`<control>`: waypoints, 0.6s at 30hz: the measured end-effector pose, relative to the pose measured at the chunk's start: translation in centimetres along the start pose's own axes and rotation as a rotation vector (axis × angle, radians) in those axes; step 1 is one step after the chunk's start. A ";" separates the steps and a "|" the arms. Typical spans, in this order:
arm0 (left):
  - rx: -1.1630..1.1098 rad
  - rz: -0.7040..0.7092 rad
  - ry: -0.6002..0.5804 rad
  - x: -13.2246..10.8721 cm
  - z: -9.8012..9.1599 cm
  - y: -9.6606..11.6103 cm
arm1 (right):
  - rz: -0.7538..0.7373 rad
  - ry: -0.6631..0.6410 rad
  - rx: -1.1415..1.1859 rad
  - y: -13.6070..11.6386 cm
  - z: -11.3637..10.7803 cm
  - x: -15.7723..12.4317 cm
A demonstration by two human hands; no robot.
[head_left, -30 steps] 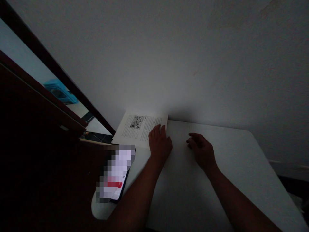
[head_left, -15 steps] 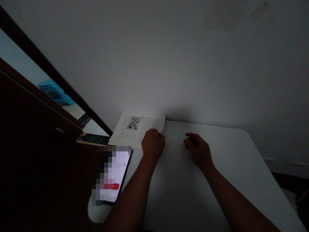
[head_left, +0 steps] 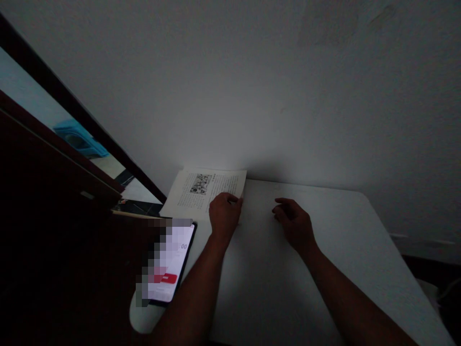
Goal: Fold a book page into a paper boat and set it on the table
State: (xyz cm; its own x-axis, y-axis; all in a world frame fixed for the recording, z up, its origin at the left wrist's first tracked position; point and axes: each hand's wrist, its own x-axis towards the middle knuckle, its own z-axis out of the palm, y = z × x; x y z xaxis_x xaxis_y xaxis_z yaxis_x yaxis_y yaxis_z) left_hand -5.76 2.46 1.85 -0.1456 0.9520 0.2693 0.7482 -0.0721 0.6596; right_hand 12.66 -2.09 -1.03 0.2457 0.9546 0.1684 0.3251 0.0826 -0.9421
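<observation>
A white printed sheet with columns of text and a black-and-white picture lies at the back left of the table, against the wall. Whether it is one leaf or a thin booklet I cannot tell. My left hand is over its near right corner, thumb and forefinger closed at the right edge. My right hand hovers or rests over the bare tabletop to the right, holding nothing, its fingers loosely bent and apart.
The white table stands against a grey wall. A lit phone, partly blurred out, lies at the table's left edge beside my left forearm. Dark wooden furniture is at the left, and a blue plastic object shows beyond.
My left thumb has straightened along the sheet's right edge, and the hand has shifted slightly left. My right hand is nearly still. The view has moved a little.
</observation>
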 end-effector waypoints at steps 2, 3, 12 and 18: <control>-0.054 -0.029 0.013 0.0 0.0 0.0 | 0.002 0.001 -0.001 0.0 0.0 0.0; -0.083 -0.033 0.023 0.0 0.1 0.1 | 0.002 0.000 -0.001 0.0 0.0 0.0; -0.432 0.176 -0.028 -2.0 0.2 2.6 | 0.039 0.004 0.141 -0.4 0.2 0.0; -0.718 0.193 -0.252 -3.8 0.6 4.1 | 0.129 -0.096 0.521 -0.7 -0.1 0.7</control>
State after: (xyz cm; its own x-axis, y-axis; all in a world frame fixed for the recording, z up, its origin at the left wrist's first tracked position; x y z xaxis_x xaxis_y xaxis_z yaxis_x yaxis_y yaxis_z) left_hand -1.73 -1.23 3.13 0.1597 0.9356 0.3150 0.1313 -0.3364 0.9325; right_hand 12.63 -1.53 -0.20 0.1610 0.9863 0.0372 -0.2034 0.0701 -0.9766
